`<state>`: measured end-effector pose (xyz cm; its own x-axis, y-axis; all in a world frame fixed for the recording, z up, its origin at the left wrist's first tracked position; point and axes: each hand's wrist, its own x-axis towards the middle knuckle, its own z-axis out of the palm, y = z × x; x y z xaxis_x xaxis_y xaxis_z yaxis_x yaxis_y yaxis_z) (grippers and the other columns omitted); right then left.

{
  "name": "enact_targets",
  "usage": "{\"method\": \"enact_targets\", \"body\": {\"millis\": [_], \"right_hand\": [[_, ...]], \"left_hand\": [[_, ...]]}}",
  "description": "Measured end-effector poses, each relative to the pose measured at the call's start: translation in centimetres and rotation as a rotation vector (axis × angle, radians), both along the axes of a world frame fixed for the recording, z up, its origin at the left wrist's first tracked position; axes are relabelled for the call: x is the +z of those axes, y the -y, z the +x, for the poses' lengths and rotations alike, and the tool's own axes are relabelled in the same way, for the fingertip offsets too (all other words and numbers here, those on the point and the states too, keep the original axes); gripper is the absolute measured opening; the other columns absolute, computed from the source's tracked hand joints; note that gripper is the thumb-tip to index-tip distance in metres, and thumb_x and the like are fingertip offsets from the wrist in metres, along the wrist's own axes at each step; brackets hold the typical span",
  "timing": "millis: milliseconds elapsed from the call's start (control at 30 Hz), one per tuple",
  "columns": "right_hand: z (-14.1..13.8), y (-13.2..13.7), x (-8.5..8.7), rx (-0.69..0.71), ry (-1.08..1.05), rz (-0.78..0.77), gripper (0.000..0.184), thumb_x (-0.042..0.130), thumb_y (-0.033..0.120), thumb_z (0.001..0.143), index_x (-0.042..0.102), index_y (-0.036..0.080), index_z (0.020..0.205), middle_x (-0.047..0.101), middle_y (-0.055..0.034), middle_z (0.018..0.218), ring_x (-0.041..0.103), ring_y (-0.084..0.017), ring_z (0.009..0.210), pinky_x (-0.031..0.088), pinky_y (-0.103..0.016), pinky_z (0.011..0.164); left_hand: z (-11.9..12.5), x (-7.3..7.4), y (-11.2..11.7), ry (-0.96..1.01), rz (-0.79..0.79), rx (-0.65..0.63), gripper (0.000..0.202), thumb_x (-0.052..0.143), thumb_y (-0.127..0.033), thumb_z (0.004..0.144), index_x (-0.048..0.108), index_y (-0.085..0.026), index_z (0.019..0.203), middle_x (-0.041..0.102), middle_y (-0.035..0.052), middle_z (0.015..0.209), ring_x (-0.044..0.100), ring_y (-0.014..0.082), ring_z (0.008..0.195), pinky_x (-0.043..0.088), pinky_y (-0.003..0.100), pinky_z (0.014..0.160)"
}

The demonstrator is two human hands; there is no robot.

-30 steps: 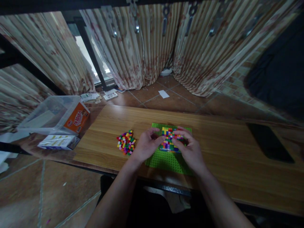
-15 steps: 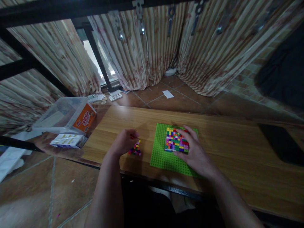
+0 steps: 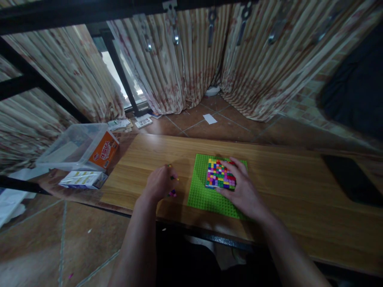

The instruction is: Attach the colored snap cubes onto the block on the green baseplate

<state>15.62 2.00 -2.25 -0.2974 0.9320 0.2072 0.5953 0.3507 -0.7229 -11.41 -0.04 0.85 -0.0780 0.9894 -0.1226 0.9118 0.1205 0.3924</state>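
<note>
My left hand (image 3: 160, 182) is over a small pile of loose coloured bricks (image 3: 172, 193) on the wooden table. Its fingers are curled down and close together, and they cover most of the pile; whatever is between the fingertips is too small to make out. A block of multicoloured building bricks (image 3: 220, 173), roughly square, lies on a green studded baseplate (image 3: 203, 199). Thumb and fingers of my right hand (image 3: 243, 191) span the right part of this block, gripping it by its near and far edges. That hand hides the block's right side.
A dark flat slab (image 3: 353, 179) lies at the table's right end. Beyond the left end stand a clear plastic bin (image 3: 74, 139) with an orange label and a white box (image 3: 83, 179). Curtains (image 3: 179, 63) hang behind; paper (image 3: 210, 118) lies on the tiled floor.
My left hand has shifted slightly right and down, covering more of the loose bricks. The right hand keeps its grip on the block. The whole view has shifted a little.
</note>
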Motion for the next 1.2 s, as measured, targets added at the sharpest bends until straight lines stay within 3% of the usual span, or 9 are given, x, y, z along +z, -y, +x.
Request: {"method": "enact_targets", "body": {"millis": [100, 200, 333, 467, 633, 800, 1000, 1200], "right_hand": [[-0.1, -0.2, 0.1, -0.005, -0.039, 0.063, 0.069, 0.079, 0.034, 0.071, 0.053, 0.029, 0.134, 0.034, -0.0102, 0.151, 0.039, -0.034, 0.137, 0.036, -0.057, 0.112], [-0.3, -0.1, 0.8, -0.034, -0.171, 0.191, 0.050, 0.075, 0.036, 0.077, 0.061, 0.030, 0.124, 0.044, -0.0083, 0.145, 0.046, -0.030, 0.132, 0.039, -0.055, 0.109], [-0.9, 0.5, 1.6, -0.065, -0.334, 0.330, 0.021, 0.068, 0.027, 0.086, 0.070, 0.032, 0.106, 0.061, -0.0048, 0.122, 0.060, -0.023, 0.111, 0.049, -0.046, 0.096], [-1.8, 1.1, 1.8, 0.012, -0.355, 0.306, 0.019, 0.069, 0.025, 0.086, 0.072, 0.031, 0.103, 0.066, -0.0038, 0.109, 0.061, -0.021, 0.103, 0.050, -0.042, 0.089], [-2.4, 1.3, 1.9, 0.040, -0.374, 0.287, 0.016, 0.068, 0.023, 0.087, 0.074, 0.031, 0.099, 0.067, -0.0023, 0.099, 0.059, -0.020, 0.098, 0.048, -0.040, 0.086], [-2.2, 1.1, 1.9, 0.036, -0.427, 0.222, 0.010, 0.068, 0.023, 0.087, 0.074, 0.029, 0.091, 0.067, -0.0009, 0.090, 0.058, -0.018, 0.091, 0.047, -0.036, 0.081], [-1.7, 1.2, 2.6, 0.082, -0.427, 0.167, 0.009, 0.068, 0.026, 0.087, 0.075, 0.029, 0.084, 0.068, -0.0005, 0.086, 0.058, -0.019, 0.089, 0.045, -0.038, 0.082], [-0.7, 0.7, 2.5, 0.070, -0.388, 0.160, 0.008, 0.068, 0.029, 0.086, 0.076, 0.031, 0.086, 0.069, -0.0004, 0.087, 0.059, -0.020, 0.090, 0.047, -0.041, 0.084]], "left_hand": [[0.3, 0.2, -0.1, 0.138, 0.126, -0.101, 0.007, 0.061, -0.016, 0.077, 0.068, -0.018, 0.075, 0.069, 0.0054, 0.086, 0.064, 0.0180, 0.079, 0.046, 0.028, 0.075], [1.4, 0.3, -0.3, 0.345, 0.216, -0.150, 0.007, 0.058, -0.019, 0.083, 0.065, -0.018, 0.081, 0.067, 0.0025, 0.078, 0.063, 0.0151, 0.072, 0.047, 0.025, 0.069], [3.8, 0.1, -0.3, 0.679, 0.213, -0.240, 0.005, 0.057, -0.019, 0.086, 0.062, -0.017, 0.087, 0.067, 0.0012, 0.080, 0.064, 0.0139, 0.076, 0.049, 0.024, 0.071], [6.2, 0.6, 0.1, 0.892, 0.202, -0.270, 0.005, 0.059, -0.018, 0.087, 0.061, -0.017, 0.091, 0.068, 0.0029, 0.090, 0.067, 0.0146, 0.087, 0.052, 0.026, 0.080], [7.5, 1.4, 0.5, 0.938, 0.226, -0.298, 0.011, 0.065, -0.018, 0.085, 0.062, -0.017, 0.096, 0.068, 0.0029, 0.092, 0.068, 0.0137, 0.087, 0.054, 0.026, 0.084], [7.6, 1.2, 0.3, 0.918, 0.227, -0.316, 0.012, 0.066, -0.022, 0.086, 0.063, -0.017, 0.096, 0.071, 0.0034, 0.093, 0.068, 0.0134, 0.084, 0.054, 0.026, 0.081], [7.5, 1.2, 0.3, 0.940, 0.215, -0.372, 0.017, 0.067, -0.019, 0.085, 0.063, -0.017, 0.101, 0.072, 0.0005, 0.082, 0.069, 0.0130, 0.079, 0.053, 0.025, 0.078], [7.2, 1.4, 0.3, 0.924, 0.195, -0.301, 0.015, 0.067, -0.024, 0.084, 0.065, -0.017, 0.098, 0.073, 0.0044, 0.088, 0.069, 0.0154, 0.082, 0.054, 0.028, 0.080]]}}
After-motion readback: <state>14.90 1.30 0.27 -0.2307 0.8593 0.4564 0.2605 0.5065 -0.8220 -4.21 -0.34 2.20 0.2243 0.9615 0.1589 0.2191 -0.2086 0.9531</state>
